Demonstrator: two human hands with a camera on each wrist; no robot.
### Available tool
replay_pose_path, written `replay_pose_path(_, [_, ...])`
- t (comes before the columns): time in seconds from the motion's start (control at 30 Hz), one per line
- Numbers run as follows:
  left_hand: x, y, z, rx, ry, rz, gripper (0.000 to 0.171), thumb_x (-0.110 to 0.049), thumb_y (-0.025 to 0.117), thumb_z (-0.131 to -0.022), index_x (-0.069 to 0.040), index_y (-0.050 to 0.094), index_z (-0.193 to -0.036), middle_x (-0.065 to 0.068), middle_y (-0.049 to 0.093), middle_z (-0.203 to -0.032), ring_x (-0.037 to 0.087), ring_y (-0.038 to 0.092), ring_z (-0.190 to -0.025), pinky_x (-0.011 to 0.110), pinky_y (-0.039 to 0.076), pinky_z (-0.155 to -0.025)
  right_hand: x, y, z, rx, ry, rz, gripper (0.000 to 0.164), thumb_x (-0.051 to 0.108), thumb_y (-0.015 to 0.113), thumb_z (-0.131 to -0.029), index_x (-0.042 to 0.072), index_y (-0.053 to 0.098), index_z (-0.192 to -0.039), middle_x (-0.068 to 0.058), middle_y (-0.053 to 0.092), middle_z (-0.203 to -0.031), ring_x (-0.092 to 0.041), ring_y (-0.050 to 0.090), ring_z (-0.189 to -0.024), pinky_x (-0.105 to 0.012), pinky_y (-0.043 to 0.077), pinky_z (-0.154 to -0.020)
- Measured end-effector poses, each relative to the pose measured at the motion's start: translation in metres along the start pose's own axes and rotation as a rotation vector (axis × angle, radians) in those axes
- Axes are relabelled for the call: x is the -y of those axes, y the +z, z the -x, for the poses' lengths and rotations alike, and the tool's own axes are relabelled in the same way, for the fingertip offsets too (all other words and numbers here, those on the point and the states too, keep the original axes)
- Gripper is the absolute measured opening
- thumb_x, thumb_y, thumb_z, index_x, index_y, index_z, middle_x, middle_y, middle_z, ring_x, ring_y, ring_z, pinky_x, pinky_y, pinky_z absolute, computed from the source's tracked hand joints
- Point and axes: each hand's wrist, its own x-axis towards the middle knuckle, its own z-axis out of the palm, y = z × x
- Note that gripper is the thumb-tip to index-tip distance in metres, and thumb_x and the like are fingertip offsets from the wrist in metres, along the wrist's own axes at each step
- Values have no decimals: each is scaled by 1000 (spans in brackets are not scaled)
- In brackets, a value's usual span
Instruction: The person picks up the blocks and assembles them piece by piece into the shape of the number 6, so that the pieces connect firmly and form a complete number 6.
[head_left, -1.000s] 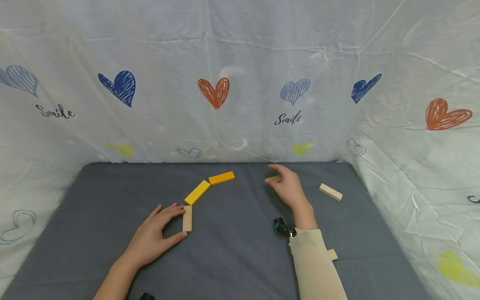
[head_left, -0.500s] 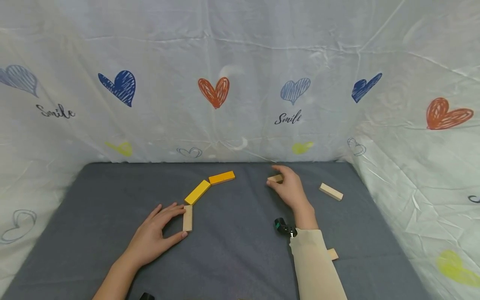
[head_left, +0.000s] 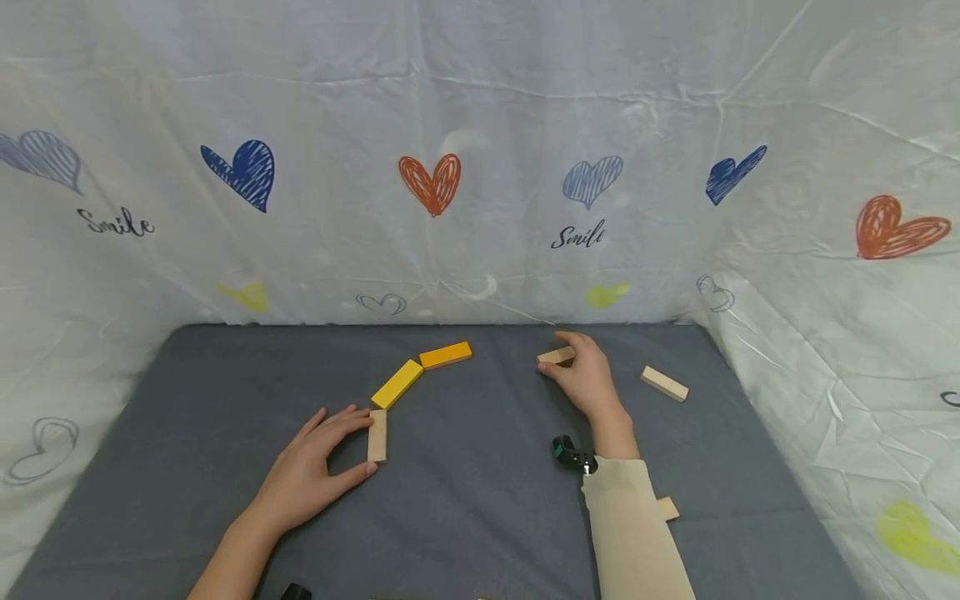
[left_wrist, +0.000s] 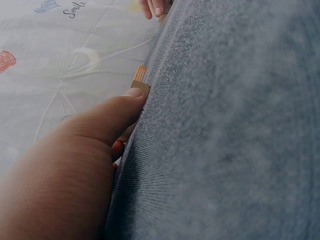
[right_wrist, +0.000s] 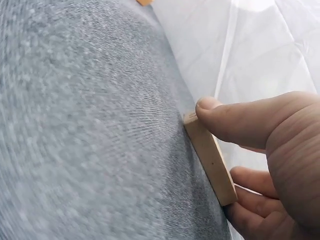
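My left hand [head_left: 311, 471] holds a plain wooden block [head_left: 377, 436] by its two ends, fingers at the far end and thumb at the near one. In the left wrist view the thumb [left_wrist: 112, 115] presses on the block's end. Touching that block's far end is a yellow block [head_left: 397, 384], and an orange block [head_left: 446, 355] follows it, forming a curve. Farther right, my right hand [head_left: 587, 375] grips another plain wooden block [head_left: 556, 356]. The right wrist view shows this block [right_wrist: 210, 160] lying along the cloth, thumb at one end and fingers at the other.
A plain block [head_left: 664, 383] lies to the right of my right hand. Another block [head_left: 667, 508] is partly hidden by the right sleeve [head_left: 633, 525]. Dark grey cloth covers the table [head_left: 465, 500], and a white curtain [head_left: 495, 108] printed with hearts hangs behind it.
My right hand has shifted slightly to the right, and more of the block in its grip shows. The left hand and the curved row stay put.
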Motion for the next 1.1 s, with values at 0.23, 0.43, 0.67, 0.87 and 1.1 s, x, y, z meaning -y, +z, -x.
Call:
replay_pose_path(0.23, [1, 0, 0, -6, 10, 1, 75, -62, 83, -92, -25, 62, -154, -1, 59, -159, 28, 47, -155, 48, 18, -138, -4, -5, 2, 15, 27, -31, 74, 24, 88, -97, 6, 55, -160, -22, 54, -158, -42, 58, -136, -61, 52, -113])
replay_pose_path(0.43, [1, 1, 0, -10, 18, -1, 75, -62, 84, -92, -25, 63, -154, -1, 60, -158, 29, 47, -155, 48, 18, -138, -5, -8, 3, 25, 28, -34, 68, 14, 86, -97, 5, 56, -158, -22, 58, -155, -42, 57, -139, -60, 51, -116])
replay_pose_path(0.67, [1, 1, 0, -10, 17, 6, 74, -61, 84, -92, -25, 63, -154, 0, 60, -158, 29, 48, -154, 47, 17, -138, -5, -8, 3, 2, 3, -27, 56, 0, 81, -98, 2, 63, -151, -22, 65, -147, -42, 62, -133, -58, 55, -112])
replay_pose_path(0.87, [1, 1, 0, -17, 22, 6, 74, -59, 85, -93, -25, 63, -154, 0, 60, -158, 30, 48, -154, 48, 17, -138, -4, -8, 3, -12, -7, -35, 51, -6, 79, -97, 1, 67, -145, -22, 69, -142, -43, 62, -136, -58, 55, -114])
replay_pose_path(1.1, [1, 1, 1, -22, 22, 9, 73, -58, 86, -92, -25, 63, -153, -1, 60, -158, 29, 48, -154, 48, 18, -138, -6, -9, 2, -15, 4, -46, 45, -5, 79, -97, 3, 72, -140, -20, 73, -135, -42, 61, -136, -59, 53, -116])
